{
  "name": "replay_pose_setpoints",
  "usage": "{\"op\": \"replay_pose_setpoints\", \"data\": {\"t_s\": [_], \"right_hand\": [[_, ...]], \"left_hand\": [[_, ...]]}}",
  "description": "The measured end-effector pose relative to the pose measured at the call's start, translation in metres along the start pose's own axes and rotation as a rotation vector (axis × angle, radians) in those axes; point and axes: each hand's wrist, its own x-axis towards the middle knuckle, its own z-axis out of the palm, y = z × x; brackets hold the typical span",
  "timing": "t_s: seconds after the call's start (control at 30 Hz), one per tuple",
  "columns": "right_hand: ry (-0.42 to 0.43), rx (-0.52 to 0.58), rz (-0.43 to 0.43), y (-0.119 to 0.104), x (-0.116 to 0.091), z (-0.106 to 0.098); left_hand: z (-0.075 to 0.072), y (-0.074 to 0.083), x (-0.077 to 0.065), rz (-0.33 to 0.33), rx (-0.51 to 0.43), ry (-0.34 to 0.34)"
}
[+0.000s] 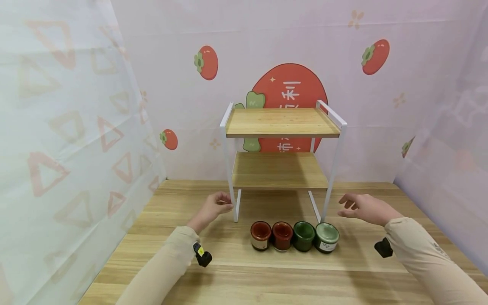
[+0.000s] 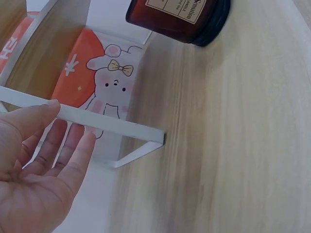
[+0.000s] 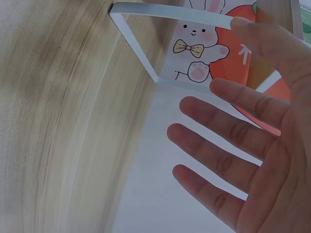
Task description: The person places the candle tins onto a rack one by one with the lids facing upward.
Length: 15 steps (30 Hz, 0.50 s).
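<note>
A white-framed shelf rack [image 1: 280, 169] with wooden boards stands upright on the table. Beside its left front leg [image 2: 114, 124] is my left hand [image 1: 214, 207], thumb tip at the leg and loosely bent fingers along its other edge. To the right of the rack, my right hand [image 1: 367, 208] hovers with fingers spread and holding nothing; its thumb overlaps the right leg [image 3: 180, 14] in the right wrist view. In front of the rack sit two red-brown jar candles [image 1: 261, 235], a dark green jar candle [image 1: 303, 236] and a pale green jar candle [image 1: 326, 237], in a row.
The wooden table [image 1: 244, 279] extends around the rack. Behind it hangs a white cloth backdrop [image 1: 167, 76] printed with red fruit and a rabbit. Another patterned sheet [image 1: 76, 148] closes off the left side. Both rack boards are bare.
</note>
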Motion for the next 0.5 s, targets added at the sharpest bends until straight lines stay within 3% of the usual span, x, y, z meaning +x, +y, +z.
{"op": "replay_pose_setpoints", "data": {"t_s": [0.13,0.5], "right_hand": [[0.0,-0.001,0.006,0.0031,0.002,0.0016],[0.019,0.002,-0.019,-0.0016,-0.001,-0.0006]], "left_hand": [[0.0019,-0.0044,0.0026,-0.011,-0.066,-0.005],[0.0039,-0.0031,0.0053,-0.027,-0.104,0.035]]}}
